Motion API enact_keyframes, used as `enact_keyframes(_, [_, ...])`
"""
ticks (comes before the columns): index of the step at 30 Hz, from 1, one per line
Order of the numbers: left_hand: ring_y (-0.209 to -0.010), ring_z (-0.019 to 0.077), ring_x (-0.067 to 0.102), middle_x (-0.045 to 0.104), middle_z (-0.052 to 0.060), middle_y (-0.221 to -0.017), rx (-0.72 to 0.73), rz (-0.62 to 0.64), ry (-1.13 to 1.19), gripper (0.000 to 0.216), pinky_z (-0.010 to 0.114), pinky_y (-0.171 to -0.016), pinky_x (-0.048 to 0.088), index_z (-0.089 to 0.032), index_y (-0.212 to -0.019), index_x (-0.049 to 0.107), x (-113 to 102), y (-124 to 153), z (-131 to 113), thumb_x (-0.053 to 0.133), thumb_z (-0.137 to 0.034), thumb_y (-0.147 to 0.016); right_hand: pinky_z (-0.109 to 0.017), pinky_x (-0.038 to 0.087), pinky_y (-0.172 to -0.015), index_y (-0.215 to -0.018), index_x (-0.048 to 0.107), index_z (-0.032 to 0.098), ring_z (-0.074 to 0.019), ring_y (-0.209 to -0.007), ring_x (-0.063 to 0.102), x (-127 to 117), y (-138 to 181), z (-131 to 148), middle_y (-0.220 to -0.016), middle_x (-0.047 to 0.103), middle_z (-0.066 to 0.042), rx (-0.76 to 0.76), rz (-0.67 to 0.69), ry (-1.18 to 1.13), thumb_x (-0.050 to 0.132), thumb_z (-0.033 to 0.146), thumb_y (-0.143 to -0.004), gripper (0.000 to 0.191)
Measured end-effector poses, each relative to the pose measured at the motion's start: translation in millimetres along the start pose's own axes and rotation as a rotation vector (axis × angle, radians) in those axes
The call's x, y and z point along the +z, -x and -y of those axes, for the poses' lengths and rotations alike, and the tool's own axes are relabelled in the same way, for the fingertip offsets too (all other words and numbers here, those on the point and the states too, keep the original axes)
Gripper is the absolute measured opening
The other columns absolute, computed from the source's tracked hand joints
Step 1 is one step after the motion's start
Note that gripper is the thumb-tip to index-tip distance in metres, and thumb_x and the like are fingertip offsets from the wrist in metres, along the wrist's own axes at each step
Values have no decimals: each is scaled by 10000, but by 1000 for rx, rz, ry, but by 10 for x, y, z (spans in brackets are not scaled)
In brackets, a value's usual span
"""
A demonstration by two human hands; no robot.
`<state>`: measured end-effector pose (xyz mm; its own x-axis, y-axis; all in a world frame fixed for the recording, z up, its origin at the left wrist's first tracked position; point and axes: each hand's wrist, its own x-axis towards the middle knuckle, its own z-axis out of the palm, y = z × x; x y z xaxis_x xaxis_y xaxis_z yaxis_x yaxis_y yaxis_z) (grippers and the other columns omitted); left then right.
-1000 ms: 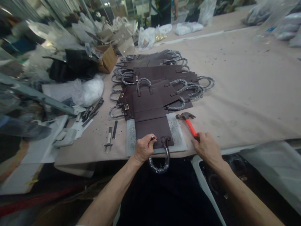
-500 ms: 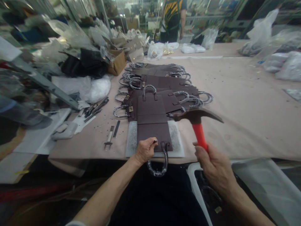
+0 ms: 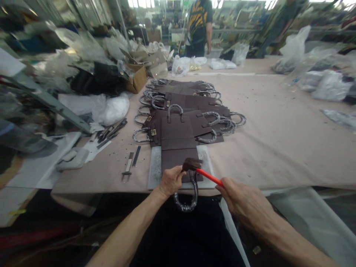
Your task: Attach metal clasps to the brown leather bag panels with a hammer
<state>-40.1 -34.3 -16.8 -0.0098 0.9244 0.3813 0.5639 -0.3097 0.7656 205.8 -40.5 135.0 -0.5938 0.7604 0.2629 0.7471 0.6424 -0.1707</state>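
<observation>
A dark brown bag panel (image 3: 178,148) lies on a grey slab (image 3: 154,167) at the table's near edge, its plastic-wrapped handle (image 3: 185,200) hanging over the edge. My left hand (image 3: 170,181) is closed in a pinch at the panel's near edge, by the handle tab, on a small item I cannot make out. My right hand (image 3: 244,200) grips the red handle of a hammer (image 3: 198,168). The hammer head is down at the panel, right beside my left fingers.
More brown panels with wrapped handles (image 3: 189,107) lie in rows behind. Metal tools (image 3: 131,161) and small bits lie left of the slab. Plastic bags, a cardboard box (image 3: 136,78) and clutter pile up at left. A person (image 3: 198,26) stands beyond the far end.
My right hand lifted the hammer off the table, raised it, and has now swung the head down beside my left fingers. The left hand kept its pinch in place.
</observation>
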Motion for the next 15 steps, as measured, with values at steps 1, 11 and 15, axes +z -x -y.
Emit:
enact_keyframes(1, [-715,187,711,743,58,-798,1,-6,3,174,274,-722,572,-234,-930,714,1,0,1,542,-218,-909,-306,189,-475,-740,477,245,-136,-392,356,-34,-14,9,-505,480,19,36,-31,-2,368,398,-1039,353])
enact_keyframes(11, [-735,197,722,747,64,-808,25,-25,3,159,277,-717,572,-232,-931,716,-5,6,18,558,-219,-914,-316,110,-477,-771,470,245,-135,-377,318,66,132,-146,-490,457,36,37,76,18,403,356,-1017,278])
enact_keyframes(15, [-750,196,728,755,56,-830,21,-18,10,137,281,-732,579,-236,-931,706,4,7,22,569,-241,-931,-281,228,-505,-745,439,248,-156,-459,436,221,192,-476,-523,486,31,389,149,-133,432,456,-981,315])
